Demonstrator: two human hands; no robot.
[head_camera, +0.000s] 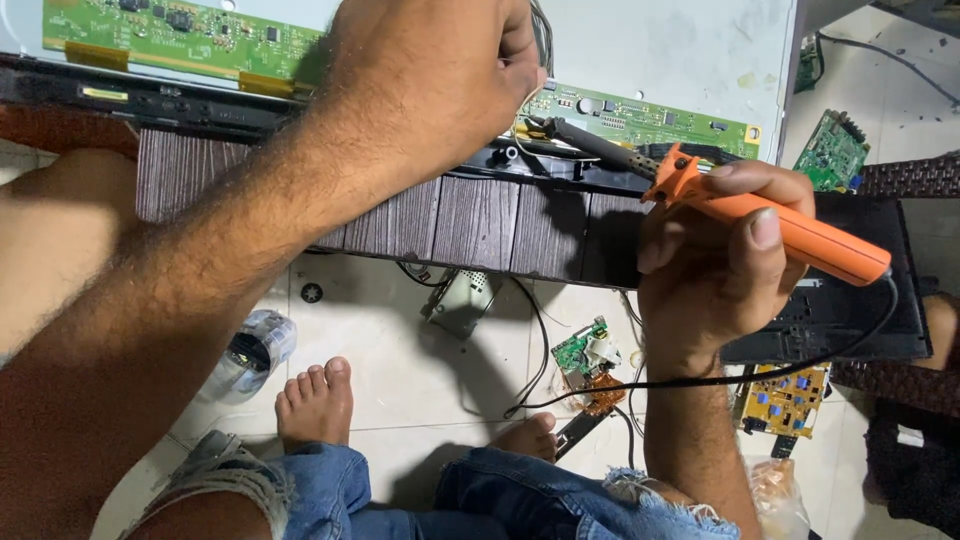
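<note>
- While the right hand (715, 265) is wrapped around its orange handle, the soldering iron (700, 190) lies with its long axis slanting from lower right to upper left, dark tip ahead of the fist and black cord (700, 380) trailing from the rear end.
- Just beyond the tip sits the long green circuit strip (650, 122), fixed along the lower edge of a pale metal panel (680, 50).
- The left hand (430, 70) is closed over thin wires (542, 40) near that strip, left of the iron's tip; how firmly it pinches them is hard to judge, since the fingertips are hidden.
- Under both grips a dark frame edge (200, 105) and a grey slatted board (480, 225) run crosswise.
- Below the right fist the tiled floor (400, 370) opens out, dotted with a small green board (582, 350) and a yellow-studded board (785, 395).
</note>
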